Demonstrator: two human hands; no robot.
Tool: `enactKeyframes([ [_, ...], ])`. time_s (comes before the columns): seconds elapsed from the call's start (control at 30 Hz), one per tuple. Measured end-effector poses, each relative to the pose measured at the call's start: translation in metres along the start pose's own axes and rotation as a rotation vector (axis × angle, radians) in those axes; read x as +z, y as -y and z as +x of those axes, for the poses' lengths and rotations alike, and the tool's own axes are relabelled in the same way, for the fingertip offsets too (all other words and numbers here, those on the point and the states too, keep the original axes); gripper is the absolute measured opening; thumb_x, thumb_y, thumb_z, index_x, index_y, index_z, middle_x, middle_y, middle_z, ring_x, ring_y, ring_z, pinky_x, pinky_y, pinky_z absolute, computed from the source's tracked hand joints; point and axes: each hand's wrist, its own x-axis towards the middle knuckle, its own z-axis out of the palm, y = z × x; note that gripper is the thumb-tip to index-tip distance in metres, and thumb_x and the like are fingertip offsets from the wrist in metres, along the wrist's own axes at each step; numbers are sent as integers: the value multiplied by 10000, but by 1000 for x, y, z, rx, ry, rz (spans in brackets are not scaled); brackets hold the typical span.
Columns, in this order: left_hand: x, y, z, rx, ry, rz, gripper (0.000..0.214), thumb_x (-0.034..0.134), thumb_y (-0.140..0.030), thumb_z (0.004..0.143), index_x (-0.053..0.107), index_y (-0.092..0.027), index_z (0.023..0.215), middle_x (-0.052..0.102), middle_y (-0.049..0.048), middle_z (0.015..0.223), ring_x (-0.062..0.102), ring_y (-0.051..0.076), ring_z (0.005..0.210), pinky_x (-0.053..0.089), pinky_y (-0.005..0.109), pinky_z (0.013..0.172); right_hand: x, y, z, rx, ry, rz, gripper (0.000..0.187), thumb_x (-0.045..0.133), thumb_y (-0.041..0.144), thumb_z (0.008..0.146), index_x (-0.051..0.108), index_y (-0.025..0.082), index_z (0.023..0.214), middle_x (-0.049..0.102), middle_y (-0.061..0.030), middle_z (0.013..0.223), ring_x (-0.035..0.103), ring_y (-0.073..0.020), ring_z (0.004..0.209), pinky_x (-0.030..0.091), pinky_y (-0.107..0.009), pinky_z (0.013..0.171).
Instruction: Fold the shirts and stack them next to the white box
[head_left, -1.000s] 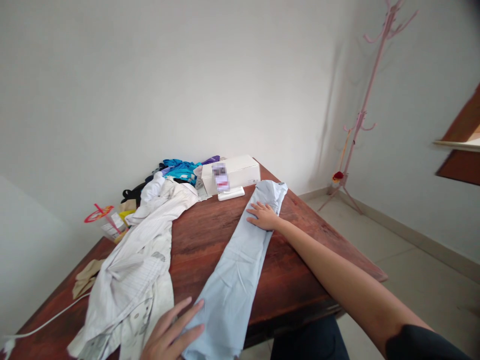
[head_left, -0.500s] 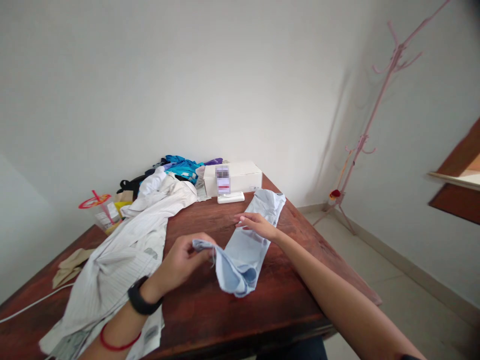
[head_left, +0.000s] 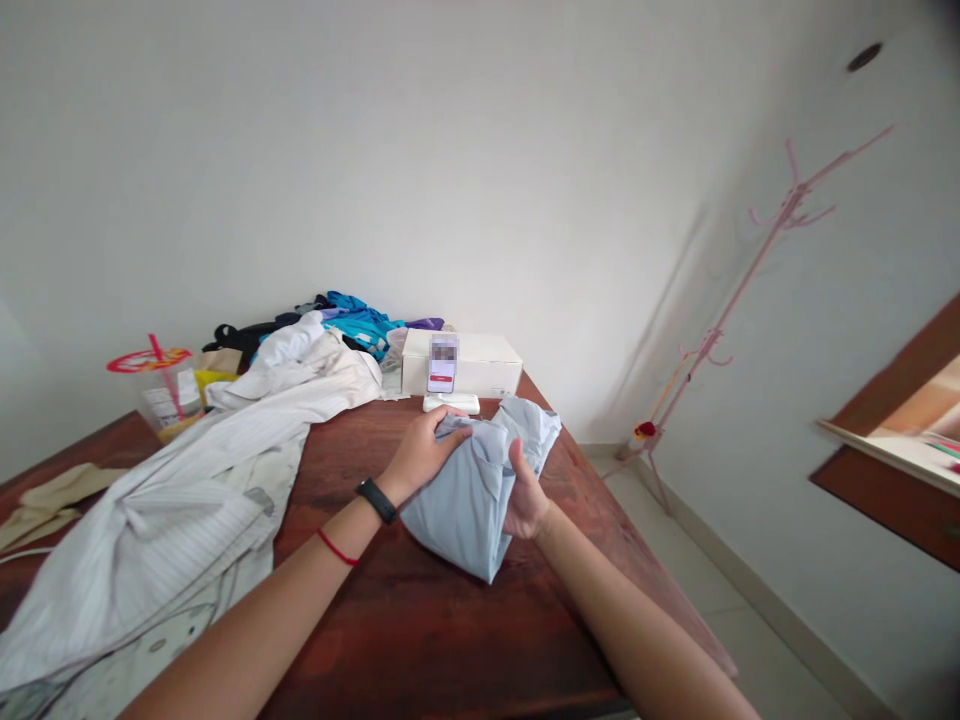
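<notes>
A light blue piece of cloth (head_left: 461,505), probably a garment, lies folded over on the wooden table in front of me. My left hand (head_left: 426,455) grips its upper edge, the thumb on top of the fabric. On the cloth's right side, my right hand (head_left: 529,500) has its thumb raised in front, while its fingers go behind the folded layer and are hidden. The far end of the cloth (head_left: 536,425) is bunched and rests near the table's right edge.
White striped clothing (head_left: 172,510) spreads along the left of the wooden table (head_left: 420,640). Behind it are a blue clothes pile (head_left: 356,325) and a plastic cup with straw (head_left: 169,390). A phone (head_left: 442,365) leans against a white box (head_left: 487,362). A pink coat rack (head_left: 739,310) stands right.
My left hand has carried the near end of the blue cloth forward, folding it over towards the far end. My right hand has moved nearer and slipped its fingers behind the fold.
</notes>
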Motion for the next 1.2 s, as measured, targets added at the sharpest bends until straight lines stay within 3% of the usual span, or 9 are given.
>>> enactKeyframes([
  [0.13, 5, 16, -10, -26, -2, 2, 337, 717, -354, 850, 641, -196, 1138, 717, 80, 1125, 668, 240, 1048, 498, 371, 962, -10, 11, 2, -20, -64, -89, 762, 679, 640, 784, 517, 253, 1420, 721, -86, 1110, 669, -305, 1095, 503, -491, 988],
  [0.27, 8, 28, -17, -104, 22, -46, 472, 748, -367, 808, 590, -176, 1209, 681, 120, 1165, 679, 241, 988, 530, 391, 897, -22, 16, 3, 62, -133, -213, 846, 821, 294, 723, 448, 353, 1480, 723, -17, 1081, 699, -228, 968, 535, -428, 941],
  [0.4, 4, 33, -20, -360, 66, -188, 579, 664, -526, 856, 540, -152, 1279, 673, 162, 1221, 671, 283, 1066, 509, 430, 942, -41, 17, 5, 21, -208, -278, 791, 816, 266, 717, 508, 349, 1441, 704, -17, 1117, 694, -214, 937, 564, -381, 879],
  [0.53, -2, 31, -25, -610, 329, -395, 643, 637, -622, 854, 560, -158, 1293, 636, 168, 1341, 584, 304, 1260, 484, 394, 999, -62, 16, 9, -43, -305, -281, 834, 820, 299, 713, 468, 338, 1467, 694, -31, 1149, 700, -234, 948, 586, -398, 848],
  [0.63, -2, 33, -30, -704, 455, -430, 879, 726, -614, 792, 390, -172, 1473, 583, 197, 1412, 593, 310, 1259, 514, 378, 951, -73, 11, 14, -29, -361, -339, 828, 829, 317, 698, 485, 291, 1451, 698, -50, 1122, 701, -246, 964, 584, -416, 872],
  [0.73, 2, 41, -35, -685, 459, -346, 1093, 826, -547, 708, 242, -171, 1553, 547, 238, 1437, 590, 341, 1262, 508, 413, 963, -82, 3, 20, -19, -443, -515, 824, 840, 332, 681, 507, 243, 1429, 682, -92, 1176, 658, -278, 1102, 557, -432, 934],
  [0.87, 9, 55, -39, -500, 470, -143, 1076, 879, -453, 635, 342, -150, 1517, 500, 230, 1483, 511, 357, 1339, 421, 441, 1077, -91, -4, 26, -84, -468, -748, 726, 835, 387, 689, 587, 230, 1354, 670, -118, 1213, 597, -313, 1204, 546, -438, 924],
  [1.03, 8, 59, -39, -383, 530, -38, 1093, 891, -435, 589, 372, -174, 1514, 513, 202, 1483, 528, 369, 1313, 422, 449, 1068, -100, -9, 32, -170, -479, -871, 632, 773, 463, 731, 642, 161, 1271, 709, -66, 897, 682, -255, 877, 548, -409, 810],
  [1.2, 3, 53, -38, -418, 454, 105, 988, 797, -509, 701, 380, -158, 1525, 580, 213, 1418, 602, 384, 1231, 470, 430, 981, -89, 2, 29, -272, -742, -1088, 407, 591, 472, 863, 701, 157, 1097, 718, -96, 925, 664, -239, 803, 525, -396, 780],
])
